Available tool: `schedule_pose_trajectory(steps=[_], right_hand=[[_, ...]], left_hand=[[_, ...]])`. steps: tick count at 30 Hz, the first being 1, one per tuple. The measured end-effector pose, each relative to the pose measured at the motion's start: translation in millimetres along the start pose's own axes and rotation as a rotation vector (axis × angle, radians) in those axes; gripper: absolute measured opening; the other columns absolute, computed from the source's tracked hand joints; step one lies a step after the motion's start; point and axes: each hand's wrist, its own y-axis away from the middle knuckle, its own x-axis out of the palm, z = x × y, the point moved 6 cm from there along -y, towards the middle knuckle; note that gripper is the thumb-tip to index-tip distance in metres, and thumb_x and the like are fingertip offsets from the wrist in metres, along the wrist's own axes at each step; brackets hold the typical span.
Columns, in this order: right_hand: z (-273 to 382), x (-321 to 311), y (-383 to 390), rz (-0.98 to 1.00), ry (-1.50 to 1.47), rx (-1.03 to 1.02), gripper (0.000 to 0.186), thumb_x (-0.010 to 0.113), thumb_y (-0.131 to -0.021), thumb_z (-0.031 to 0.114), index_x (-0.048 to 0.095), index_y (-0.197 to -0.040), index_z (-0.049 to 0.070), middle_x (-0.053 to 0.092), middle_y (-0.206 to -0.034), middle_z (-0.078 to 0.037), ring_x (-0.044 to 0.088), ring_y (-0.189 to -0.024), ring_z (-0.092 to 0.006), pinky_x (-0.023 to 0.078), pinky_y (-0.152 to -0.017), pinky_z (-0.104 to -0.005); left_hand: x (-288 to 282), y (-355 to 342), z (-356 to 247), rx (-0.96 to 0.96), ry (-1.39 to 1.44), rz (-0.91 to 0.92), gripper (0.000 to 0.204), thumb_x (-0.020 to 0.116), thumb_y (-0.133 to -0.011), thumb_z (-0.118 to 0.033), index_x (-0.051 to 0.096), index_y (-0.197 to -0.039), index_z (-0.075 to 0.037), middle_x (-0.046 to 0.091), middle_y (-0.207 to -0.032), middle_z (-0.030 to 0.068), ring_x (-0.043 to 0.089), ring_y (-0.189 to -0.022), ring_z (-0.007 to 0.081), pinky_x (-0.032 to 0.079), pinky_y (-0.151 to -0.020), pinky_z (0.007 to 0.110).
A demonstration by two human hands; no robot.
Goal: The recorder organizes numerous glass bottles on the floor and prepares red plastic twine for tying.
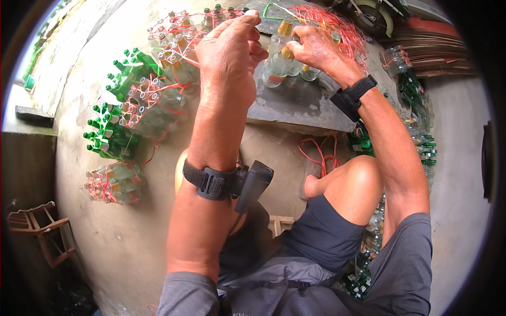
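At the upper middle, my left hand (237,50) is closed in the air left of a group of clear glass bottles (276,71) with yellow-banded necks; anything inside its fingers is hidden. My right hand (313,47) has its fingers closed at those necks, and I cannot make out what they grip. The bottles stand on a grey concrete slab (295,110). A thin green strand (269,10) loops behind them, beside a tangled pile of red strapping (329,23). Both wrists wear black straps with devices.
Tied bundles of green bottles (113,131) and clear bottles (113,184) stand along the left; more bottles (411,95) line the right. A wooden stool (39,226) is at lower left, a wheel (369,13) and stacked flat sheets (427,50) at upper right. Red strapping lies by my foot (311,187).
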Motion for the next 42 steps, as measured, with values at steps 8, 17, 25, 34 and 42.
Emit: schedule_pose_trajectory(steps=[8,17,25,34,42], right_hand=[[1,10,-11,-0.031,-0.038,-0.062,0.035,0.066,-0.085,0.031,0.067,-0.098,-0.002,0.069,-0.085,-0.022,0.068,-0.085,-0.0388,0.052,-0.075,-0.0472],[-13,19,-26,0.004,-0.155,0.053,0.037,0.065,-0.082,0.032,0.069,-0.101,0.000,0.071,-0.090,-0.022,0.069,-0.088,-0.0374,0.053,-0.080,-0.0459],[-20,27,-28,-0.050,-0.093,0.027,0.040,0.067,-0.085,0.033,0.067,-0.106,-0.001,0.070,-0.098,-0.022,0.067,-0.095,-0.0346,0.052,-0.083,-0.0452],[-49,-61,77,0.132,-0.301,-0.114,0.032,0.069,-0.086,0.028,0.064,-0.100,0.000,0.063,-0.075,-0.011,0.058,-0.070,-0.0184,0.044,-0.061,-0.0365],[-161,-101,306,-0.011,-0.204,0.431,0.023,0.069,-0.088,0.021,0.066,-0.094,-0.002,0.060,-0.067,-0.005,0.055,-0.063,-0.0108,0.045,-0.057,-0.0297]], left_hand=[[2,5,-1,0.012,0.011,-0.003,0.010,0.071,-0.090,-0.015,0.063,-0.092,-0.008,0.059,-0.073,-0.0026,0.048,-0.057,0.0059,0.047,-0.059,0.026],[7,6,1,0.015,-0.023,-0.005,0.014,0.070,-0.091,-0.016,0.067,-0.097,-0.004,0.058,-0.075,-0.0033,0.048,-0.061,0.0061,0.047,-0.062,0.026],[10,4,6,-0.006,-0.017,-0.009,0.015,0.069,-0.091,-0.015,0.066,-0.098,-0.003,0.057,-0.075,-0.0032,0.047,-0.061,0.0058,0.045,-0.061,0.025],[-7,-25,16,-0.090,0.076,0.218,0.013,0.066,-0.093,-0.014,0.064,-0.102,-0.006,0.060,-0.078,-0.0020,0.052,-0.062,0.0091,0.040,-0.055,0.022],[-8,-26,22,-0.173,-0.136,0.204,0.012,0.066,-0.096,-0.014,0.062,-0.101,-0.004,0.056,-0.078,-0.0002,0.046,-0.063,0.0093,0.041,-0.059,0.023]])
